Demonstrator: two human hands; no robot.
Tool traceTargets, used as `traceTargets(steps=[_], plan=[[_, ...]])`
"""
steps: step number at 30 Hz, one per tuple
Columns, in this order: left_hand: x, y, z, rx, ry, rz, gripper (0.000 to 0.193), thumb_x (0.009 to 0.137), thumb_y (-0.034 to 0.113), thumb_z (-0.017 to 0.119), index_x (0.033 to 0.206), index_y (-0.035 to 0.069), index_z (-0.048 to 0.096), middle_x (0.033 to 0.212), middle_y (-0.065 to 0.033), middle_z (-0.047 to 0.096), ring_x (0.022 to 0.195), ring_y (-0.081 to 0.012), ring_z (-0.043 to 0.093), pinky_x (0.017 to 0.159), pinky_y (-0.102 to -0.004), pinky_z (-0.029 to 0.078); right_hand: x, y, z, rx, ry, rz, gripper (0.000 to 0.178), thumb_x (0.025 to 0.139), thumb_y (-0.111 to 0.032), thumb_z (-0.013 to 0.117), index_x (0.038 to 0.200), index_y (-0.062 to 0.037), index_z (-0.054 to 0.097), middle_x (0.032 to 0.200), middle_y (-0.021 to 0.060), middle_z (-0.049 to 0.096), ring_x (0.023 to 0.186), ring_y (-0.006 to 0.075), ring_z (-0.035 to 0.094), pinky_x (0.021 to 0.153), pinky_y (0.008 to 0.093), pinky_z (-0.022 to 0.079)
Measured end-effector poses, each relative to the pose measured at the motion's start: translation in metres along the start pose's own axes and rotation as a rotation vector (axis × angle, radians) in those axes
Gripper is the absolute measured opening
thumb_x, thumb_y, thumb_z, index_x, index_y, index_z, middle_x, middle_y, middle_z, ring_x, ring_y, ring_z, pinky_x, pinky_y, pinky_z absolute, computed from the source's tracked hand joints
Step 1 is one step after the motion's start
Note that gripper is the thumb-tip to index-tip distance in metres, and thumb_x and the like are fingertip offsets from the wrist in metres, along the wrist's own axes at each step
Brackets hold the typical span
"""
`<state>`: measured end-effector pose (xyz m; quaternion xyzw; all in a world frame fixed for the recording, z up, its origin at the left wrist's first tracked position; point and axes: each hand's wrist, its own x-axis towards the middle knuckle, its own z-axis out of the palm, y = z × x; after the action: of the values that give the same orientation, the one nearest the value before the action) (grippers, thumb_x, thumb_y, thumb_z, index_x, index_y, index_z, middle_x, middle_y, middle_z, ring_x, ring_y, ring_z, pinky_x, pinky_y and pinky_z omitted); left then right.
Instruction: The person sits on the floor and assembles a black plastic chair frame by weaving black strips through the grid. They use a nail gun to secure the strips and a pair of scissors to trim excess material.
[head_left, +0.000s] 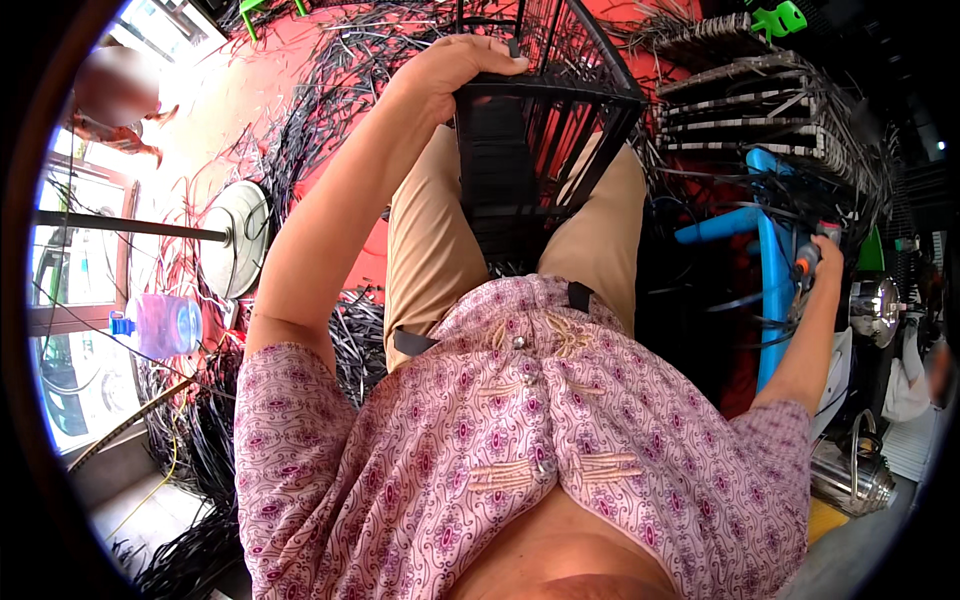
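Between my knees stands a black open-sided frame [548,88] with thin bars, partly covered by flat black strips. My left hand [462,68] is closed over its near top edge, and a short black strip end [515,48] sticks up by the fingertips. Far to the right, my right hand [828,262] is closed round a tool with an orange and grey handle [806,260], beside a blue plastic stool [770,290]. The tool's working end is too small to make out. Two short black strip pieces [414,341] lie on my shirt.
Loose black strips [345,75] cover much of the red floor. Woven panels [745,110] are stacked at the far right. A round-based stand [235,238] and a clear water jug [168,325] are at left; a metal kettle [855,475] is at lower right. Another person [118,100] is far left.
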<state>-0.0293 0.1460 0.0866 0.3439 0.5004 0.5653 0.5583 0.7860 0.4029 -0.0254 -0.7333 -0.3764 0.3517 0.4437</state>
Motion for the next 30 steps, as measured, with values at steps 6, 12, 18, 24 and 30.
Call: traceTargets(steps=[6,12,18,24,30], plan=[[-0.01,0.007,-0.007,0.135,-0.041,0.013,0.018,0.071,0.006,0.082,0.08,0.007,0.066,0.075,0.0015,0.065,0.063,-0.0132,0.061,0.058,-0.0292,0.049,-0.164,-0.082,-0.014,0.095,0.007,-0.159,0.03,0.076,-0.007,0.074,0.102,-0.0006,0.06,0.081,0.009,0.061,0.067,0.0199,0.06,0.067,0.033,0.052],[-0.008,0.003,0.005,0.187,0.031,0.061,0.018,0.076,0.018,0.081,0.078,0.014,0.063,0.072,0.0054,0.062,0.063,-0.0071,0.057,0.054,-0.025,0.042,-0.438,-0.144,0.056,0.249,-0.036,-0.816,0.048,0.082,0.005,0.064,0.126,-0.0007,0.046,0.097,0.0111,0.061,0.08,0.0163,0.059,0.079,0.031,0.051],[-0.007,0.007,-0.004,0.219,-0.04,0.066,0.017,0.075,0.018,0.081,0.079,0.013,0.065,0.072,0.0036,0.062,0.065,-0.0088,0.059,0.056,-0.0269,0.043,-0.519,-0.115,0.165,-0.304,-0.218,-1.06,0.028,0.08,-0.009,0.077,0.104,-0.0037,0.065,0.1,0.0065,0.065,0.093,0.0193,0.06,0.089,0.0366,0.048],[-0.019,0.01,0.004,0.008,0.055,0.024,0.017,0.069,0.005,0.082,0.076,0.004,0.067,0.075,-0.0082,0.069,0.064,-0.0199,0.067,0.062,-0.0323,0.055,-0.55,-0.119,0.261,-0.195,-0.651,-1.531,0.068,0.058,-0.001,0.071,0.124,0.0066,0.055,0.091,0.0187,0.068,0.075,0.0297,0.069,0.066,0.035,0.053],[-0.01,-0.004,-0.005,0.045,0.024,0.084,0.019,0.073,0.013,0.082,0.072,0.013,0.063,0.07,0.0044,0.061,0.064,-0.0101,0.058,0.06,-0.0278,0.045,-0.554,-0.119,0.288,-0.304,-0.686,-1.515,0.071,0.057,0.002,0.067,0.127,0.0006,0.054,0.093,0.0158,0.068,0.076,0.0328,0.067,0.067,0.0392,0.053]])
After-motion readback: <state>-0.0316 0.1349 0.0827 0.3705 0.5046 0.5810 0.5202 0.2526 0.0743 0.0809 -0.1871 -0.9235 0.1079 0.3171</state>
